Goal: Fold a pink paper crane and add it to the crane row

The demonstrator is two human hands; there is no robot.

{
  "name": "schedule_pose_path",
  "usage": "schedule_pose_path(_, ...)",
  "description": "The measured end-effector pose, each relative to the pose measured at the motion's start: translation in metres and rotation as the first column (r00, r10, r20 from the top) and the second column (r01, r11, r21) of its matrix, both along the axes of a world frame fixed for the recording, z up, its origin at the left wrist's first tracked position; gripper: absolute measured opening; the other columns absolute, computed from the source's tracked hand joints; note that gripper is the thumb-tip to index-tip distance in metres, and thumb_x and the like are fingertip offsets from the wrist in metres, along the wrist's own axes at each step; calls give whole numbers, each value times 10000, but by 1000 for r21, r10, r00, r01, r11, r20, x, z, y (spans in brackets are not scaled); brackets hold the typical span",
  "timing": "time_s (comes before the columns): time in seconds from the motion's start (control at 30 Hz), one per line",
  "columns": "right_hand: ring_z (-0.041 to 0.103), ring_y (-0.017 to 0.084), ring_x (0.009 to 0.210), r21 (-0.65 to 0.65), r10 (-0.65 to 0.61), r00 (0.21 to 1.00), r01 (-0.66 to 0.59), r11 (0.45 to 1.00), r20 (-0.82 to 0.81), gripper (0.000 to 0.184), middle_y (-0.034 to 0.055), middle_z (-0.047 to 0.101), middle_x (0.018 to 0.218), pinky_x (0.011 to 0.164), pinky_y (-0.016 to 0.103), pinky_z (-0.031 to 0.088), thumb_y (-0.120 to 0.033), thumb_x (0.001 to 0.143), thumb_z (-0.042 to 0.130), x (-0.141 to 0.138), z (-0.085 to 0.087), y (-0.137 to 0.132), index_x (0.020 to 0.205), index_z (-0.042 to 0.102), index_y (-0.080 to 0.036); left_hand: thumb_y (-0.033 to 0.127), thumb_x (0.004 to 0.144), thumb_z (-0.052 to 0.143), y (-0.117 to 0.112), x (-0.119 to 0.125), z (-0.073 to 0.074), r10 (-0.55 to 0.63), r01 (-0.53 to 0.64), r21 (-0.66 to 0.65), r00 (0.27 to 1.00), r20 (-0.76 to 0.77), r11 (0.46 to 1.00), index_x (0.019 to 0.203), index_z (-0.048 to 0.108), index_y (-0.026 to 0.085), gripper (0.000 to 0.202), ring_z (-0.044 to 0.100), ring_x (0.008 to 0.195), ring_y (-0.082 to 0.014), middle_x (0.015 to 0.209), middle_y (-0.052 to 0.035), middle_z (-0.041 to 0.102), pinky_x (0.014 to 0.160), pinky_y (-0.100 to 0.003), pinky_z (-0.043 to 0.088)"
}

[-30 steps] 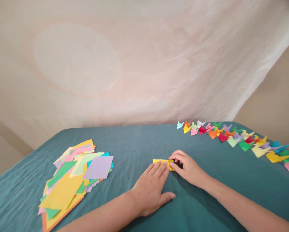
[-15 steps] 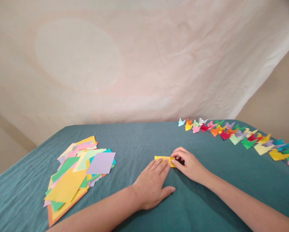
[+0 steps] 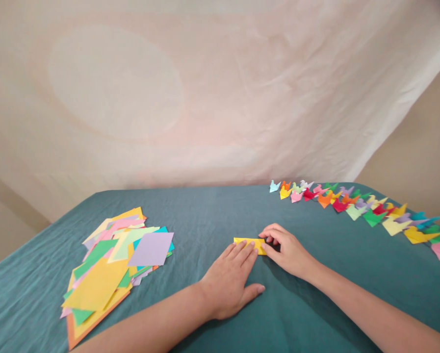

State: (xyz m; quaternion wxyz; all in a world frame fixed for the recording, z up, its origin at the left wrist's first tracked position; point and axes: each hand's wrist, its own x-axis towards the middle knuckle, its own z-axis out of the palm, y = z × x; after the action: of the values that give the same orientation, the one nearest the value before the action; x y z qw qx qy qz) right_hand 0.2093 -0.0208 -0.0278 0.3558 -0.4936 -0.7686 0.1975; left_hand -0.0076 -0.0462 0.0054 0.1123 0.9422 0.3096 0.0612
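Note:
A small strip of folded yellow paper lies on the table, long side running left to right. My left hand rests palm down, its outstretched fingertips pressing on the front of the strip and its thumb spread to the right. At the strip's right end, the thumb and curled fingers of my right hand pinch the paper. Fingers cover part of its front edge and right end.
To the left lies a loose pile of coloured paper sheets, with a lilac square on its near right side. Several folded paper birds line the right side of the teal cloth. A pale curtain hangs behind.
Both hands stay on the yellow paper in nearly the same pose. The whole view has shifted slightly, moving the pile and the birds a little to the left.

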Motion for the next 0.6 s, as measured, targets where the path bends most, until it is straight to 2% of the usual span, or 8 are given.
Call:
schedule_pose_path(0.2,544,145,754,-10,-10,1000,10,1000,-2,152,47,540,926,687,284,471,-147,757,525,-2,3,-1,888,593,-180,555,911,210,0,0,1,-4,4,1,999,-34,1000,1406,213,147,642,164,1352,-246,1473,-88,203,1105,-384,141)
schedule_pose_path(0.6,534,149,779,-2,-24,999,24,1000,30,86,35,526,896,713,287,453,-151,751,537,-1,6,-1,825,565,-185,547,913,229,0,0,3,-4,4,-8,1000,-9,1000,1404,222,160,626,165,1352,-243,1471,-82,210,1107,-393,144)
